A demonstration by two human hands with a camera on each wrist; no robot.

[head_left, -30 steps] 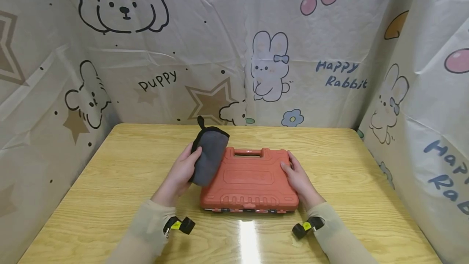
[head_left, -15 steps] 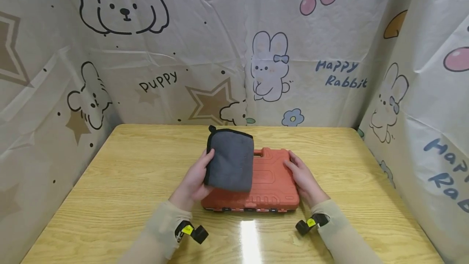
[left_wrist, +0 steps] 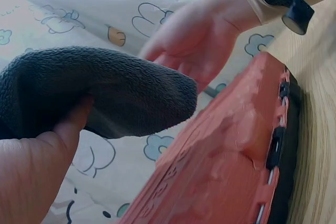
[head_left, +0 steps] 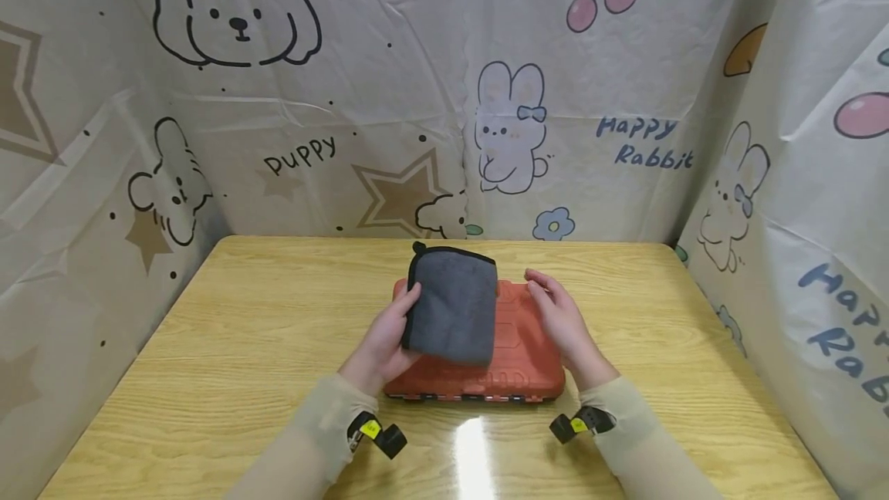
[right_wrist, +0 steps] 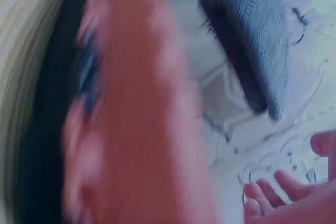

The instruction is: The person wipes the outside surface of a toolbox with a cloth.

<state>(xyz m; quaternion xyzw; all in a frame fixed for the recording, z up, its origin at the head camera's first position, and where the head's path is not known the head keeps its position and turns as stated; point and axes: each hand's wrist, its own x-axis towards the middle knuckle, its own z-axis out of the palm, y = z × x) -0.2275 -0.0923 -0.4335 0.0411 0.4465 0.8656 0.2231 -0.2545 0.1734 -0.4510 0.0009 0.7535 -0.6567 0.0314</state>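
Note:
A folded grey cloth with black edging (head_left: pixel 453 305) is held up over the left half of a closed red case (head_left: pixel 531 346). My left hand (head_left: pixel 385 338) pinches the cloth's left side, thumb on top; in the left wrist view the thumb presses into the cloth (left_wrist: pixel 105 93). My right hand (head_left: pixel 566 326) is raised at the case's upper right corner, its fingers loosely bent and holding nothing. The right wrist view, partly blurred, shows the right hand's fingers (right_wrist: pixel 273 195) apart from both the case (right_wrist: pixel 147 103) and the cloth (right_wrist: pixel 257 35).
The case lies on a wooden table (head_left: pixel 278 315), its latches (head_left: pixel 472 397) along the near edge. A printed curtain (head_left: pixel 389 99) stands behind the table and along both sides. A bright reflection shows on the tabletop in front of the case.
My left hand has moved right, bringing the cloth from the case's left edge to over it, its broad face now showing. My right hand has let go of the case's right side and lifted.

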